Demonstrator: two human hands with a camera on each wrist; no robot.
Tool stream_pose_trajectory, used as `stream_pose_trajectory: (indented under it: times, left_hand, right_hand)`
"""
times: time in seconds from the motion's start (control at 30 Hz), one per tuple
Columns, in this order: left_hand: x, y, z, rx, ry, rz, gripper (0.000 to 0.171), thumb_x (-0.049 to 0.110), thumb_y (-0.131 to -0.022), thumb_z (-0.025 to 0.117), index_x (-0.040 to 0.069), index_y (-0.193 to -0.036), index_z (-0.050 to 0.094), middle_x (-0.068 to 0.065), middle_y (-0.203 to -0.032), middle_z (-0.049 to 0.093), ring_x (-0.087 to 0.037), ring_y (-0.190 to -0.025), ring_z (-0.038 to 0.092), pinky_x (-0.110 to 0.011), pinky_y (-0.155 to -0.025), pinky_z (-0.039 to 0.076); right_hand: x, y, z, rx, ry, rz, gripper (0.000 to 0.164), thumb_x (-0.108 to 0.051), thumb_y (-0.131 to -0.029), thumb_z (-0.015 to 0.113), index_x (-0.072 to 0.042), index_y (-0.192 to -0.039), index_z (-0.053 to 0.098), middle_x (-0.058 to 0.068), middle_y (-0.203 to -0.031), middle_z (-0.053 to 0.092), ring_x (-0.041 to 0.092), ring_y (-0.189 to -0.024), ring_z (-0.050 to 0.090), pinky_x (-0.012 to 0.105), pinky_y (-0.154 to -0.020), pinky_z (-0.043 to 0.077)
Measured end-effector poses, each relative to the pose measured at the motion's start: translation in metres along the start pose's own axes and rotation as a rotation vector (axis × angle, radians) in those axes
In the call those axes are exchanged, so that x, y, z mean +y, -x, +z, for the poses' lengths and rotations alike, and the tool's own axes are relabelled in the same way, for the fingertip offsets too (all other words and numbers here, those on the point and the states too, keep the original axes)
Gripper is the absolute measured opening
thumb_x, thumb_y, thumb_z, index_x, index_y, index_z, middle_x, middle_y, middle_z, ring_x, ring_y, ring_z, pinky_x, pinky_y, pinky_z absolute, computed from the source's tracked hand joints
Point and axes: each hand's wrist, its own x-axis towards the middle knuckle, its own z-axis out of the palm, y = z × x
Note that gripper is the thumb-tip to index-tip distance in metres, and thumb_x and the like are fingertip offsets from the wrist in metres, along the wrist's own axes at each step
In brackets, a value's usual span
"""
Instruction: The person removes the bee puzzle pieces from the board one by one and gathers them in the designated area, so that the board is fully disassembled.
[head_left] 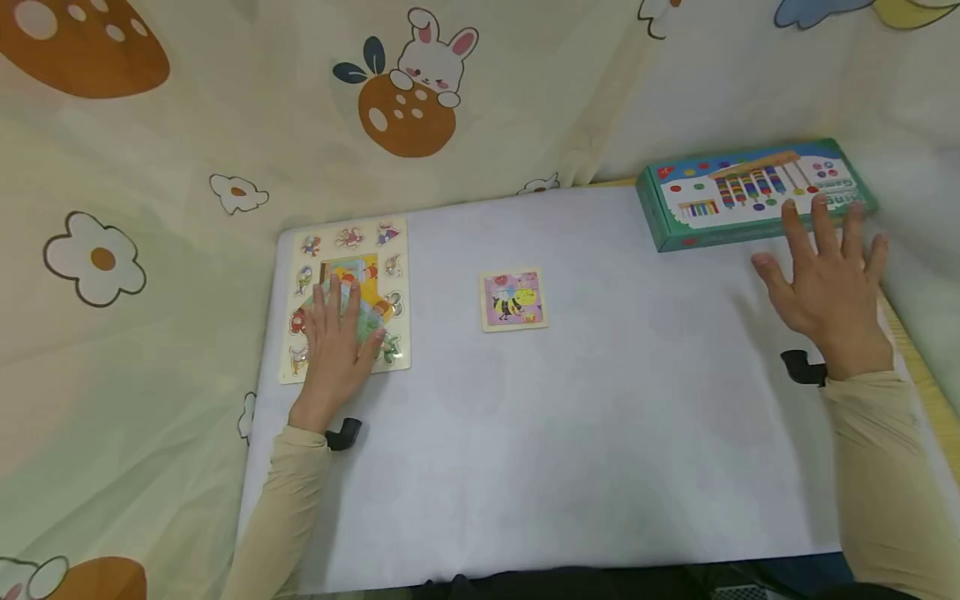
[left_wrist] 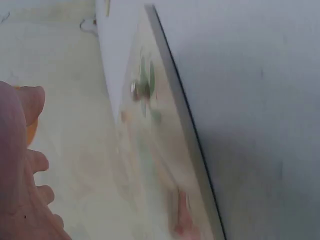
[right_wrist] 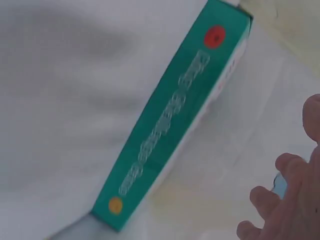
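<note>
My left hand (head_left: 333, 354) is over a cream wooden puzzle board (head_left: 401, 333) with small animal pictures round its border. Its fingers are extended and hide part of the colourful picture pieces (head_left: 363, 271) lying in the board's middle. The left wrist view shows that hand apart from the blurred board (left_wrist: 172, 125). My right hand (head_left: 832, 287), fingers spread, is at the near right side of a green box (head_left: 742, 200) with coloured beads printed on its lid. In the right wrist view, a gap separates the fingers from the box (right_wrist: 165, 120). Neither hand holds anything.
A small square bee puzzle (head_left: 513, 300) lies near the middle of the white-covered table (head_left: 585, 442). A patterned cloth (head_left: 292, 108) hangs behind and on the left side. Bare wood (head_left: 918, 358) shows along the right edge.
</note>
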Motion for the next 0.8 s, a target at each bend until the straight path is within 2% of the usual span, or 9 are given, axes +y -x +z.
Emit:
stream_pose_trajectory:
  times: [0.1,0.17,0.27,0.4,0.53,0.6,0.8]
  left_hand:
    - [0.013,-0.004,0.012,-0.04,-0.002,0.052,0.082,0.037,-0.109,0.056,0.01,-0.172,0.01,-0.015,-0.179,-0.011,-0.044,-0.164,-0.012,-0.072,-0.127,0.001]
    - [0.025,-0.007,0.023,-0.064,-0.007,0.093,0.081,0.036,-0.109,0.057,0.007,-0.171,0.013,-0.02,-0.179,-0.003,-0.046,-0.164,-0.005,-0.071,-0.128,0.008]
    - [0.049,-0.009,0.04,-0.114,-0.02,0.148,0.078,0.037,-0.109,0.057,0.002,-0.168,0.021,-0.024,-0.177,0.01,-0.045,-0.164,0.008,-0.065,-0.13,0.013]
    - [0.083,-0.011,0.065,-0.173,-0.054,0.249,0.072,0.038,-0.108,0.059,-0.005,-0.162,0.035,-0.027,-0.17,0.027,-0.045,-0.16,0.024,-0.053,-0.133,0.017]
    - [0.113,-0.013,0.089,-0.235,-0.091,0.359,0.075,0.041,-0.109,0.059,-0.007,-0.161,0.034,-0.029,-0.17,0.027,-0.045,-0.16,0.025,-0.047,-0.133,0.015]
    - [0.126,-0.015,0.097,-0.251,-0.101,0.382,0.078,0.043,-0.108,0.058,-0.008,-0.161,0.033,-0.03,-0.17,0.024,-0.046,-0.16,0.022,-0.047,-0.133,0.016]
    - [0.15,-0.027,0.111,-0.243,-0.157,0.343,0.079,0.044,-0.108,0.058,-0.006,-0.163,0.031,-0.028,-0.172,0.021,-0.046,-0.162,0.017,-0.047,-0.133,0.018]
  right_hand:
    - [-0.018,-0.007,0.015,0.023,-0.053,-0.084,0.086,-0.071,-0.107,0.025,-0.02,-0.172,0.006,0.013,-0.179,-0.008,0.045,-0.163,-0.017,0.076,-0.124,-0.008]
    - [-0.036,-0.012,0.026,0.044,-0.081,-0.151,0.083,-0.068,-0.108,0.031,-0.019,-0.172,0.012,0.017,-0.179,-0.001,0.046,-0.164,-0.009,0.076,-0.125,-0.002]
    - [-0.068,-0.022,0.043,0.095,-0.117,-0.288,0.077,-0.056,-0.109,0.049,-0.011,-0.168,0.03,0.026,-0.174,0.02,0.05,-0.162,0.012,0.076,-0.124,0.014]
    - [-0.118,-0.037,0.065,0.089,-0.157,-0.441,0.066,-0.035,-0.103,0.069,-0.002,-0.156,0.049,0.033,-0.16,0.042,0.054,-0.15,0.035,0.071,-0.121,0.028]
    - [-0.169,-0.049,0.084,-0.034,-0.219,-0.496,0.055,-0.029,-0.102,0.073,-0.002,-0.148,0.058,0.028,-0.152,0.053,0.049,-0.142,0.044,0.064,-0.119,0.035]
    - [-0.192,-0.055,0.091,-0.101,-0.264,-0.508,0.051,-0.027,-0.102,0.073,-0.003,-0.146,0.061,0.026,-0.147,0.057,0.046,-0.139,0.047,0.061,-0.118,0.038]
    - [-0.237,-0.073,0.105,-0.214,-0.393,-0.56,0.039,-0.017,-0.1,0.075,0.0,-0.135,0.069,0.024,-0.129,0.067,0.042,-0.125,0.057,0.058,-0.11,0.044]
